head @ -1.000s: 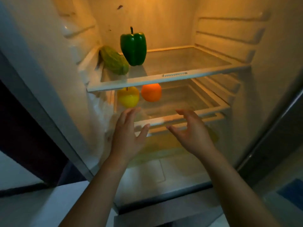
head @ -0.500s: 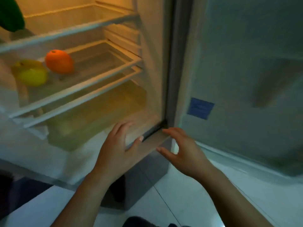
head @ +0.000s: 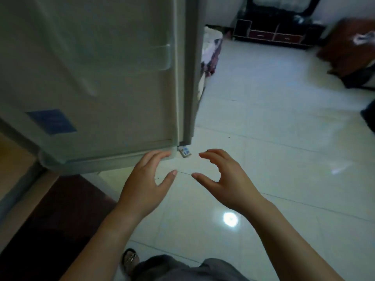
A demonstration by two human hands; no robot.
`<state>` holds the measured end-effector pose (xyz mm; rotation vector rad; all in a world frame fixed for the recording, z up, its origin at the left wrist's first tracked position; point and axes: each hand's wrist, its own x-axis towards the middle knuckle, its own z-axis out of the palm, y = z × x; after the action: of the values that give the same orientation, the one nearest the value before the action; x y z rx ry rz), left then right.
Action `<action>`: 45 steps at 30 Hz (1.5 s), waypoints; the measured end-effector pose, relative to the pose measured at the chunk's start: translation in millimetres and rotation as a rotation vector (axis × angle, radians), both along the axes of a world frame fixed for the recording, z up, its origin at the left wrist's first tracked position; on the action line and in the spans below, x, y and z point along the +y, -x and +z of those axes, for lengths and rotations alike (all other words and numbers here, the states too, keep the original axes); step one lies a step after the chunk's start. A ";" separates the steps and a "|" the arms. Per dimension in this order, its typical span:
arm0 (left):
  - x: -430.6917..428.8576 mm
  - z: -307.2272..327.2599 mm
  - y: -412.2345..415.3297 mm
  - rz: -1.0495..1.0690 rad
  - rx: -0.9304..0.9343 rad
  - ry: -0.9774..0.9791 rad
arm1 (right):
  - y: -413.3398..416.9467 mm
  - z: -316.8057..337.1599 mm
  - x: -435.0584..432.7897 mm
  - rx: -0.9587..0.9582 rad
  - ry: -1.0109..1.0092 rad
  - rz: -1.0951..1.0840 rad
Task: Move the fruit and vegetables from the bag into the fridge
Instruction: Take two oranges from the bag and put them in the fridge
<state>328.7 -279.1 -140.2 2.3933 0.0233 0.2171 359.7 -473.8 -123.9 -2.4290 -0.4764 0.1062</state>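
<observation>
Below the open fridge door (head: pixel 91 78), the left hand (head: pixel 145 185) holds straight fingers at the door's bottom corner while the right hand (head: pixel 227 183), loosely curled and empty, hovers just right of that corner over the white tiled floor (head: pixel 274 138), where a small flat packet (head: pixel 184 151) lies beneath the corner.

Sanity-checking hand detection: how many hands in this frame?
2. Left hand, fingers spread, by the bottom corner of the fridge door; right hand, fingers loosely curled, over the floor tiles. Both empty; no others visible.

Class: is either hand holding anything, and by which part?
Nothing is held: the left hand and the right hand are both open and empty, near the fridge door.
</observation>
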 end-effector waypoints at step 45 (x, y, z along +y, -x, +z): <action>-176.7 -47.4 -545.3 0.333 0.496 -0.214 | -648.0 -67.4 -158.6 0.175 0.225 0.601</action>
<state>874.0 -455.8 -187.5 2.5858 0.6598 -0.2378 1007.7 -632.4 -191.3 -2.3776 -1.1484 0.6518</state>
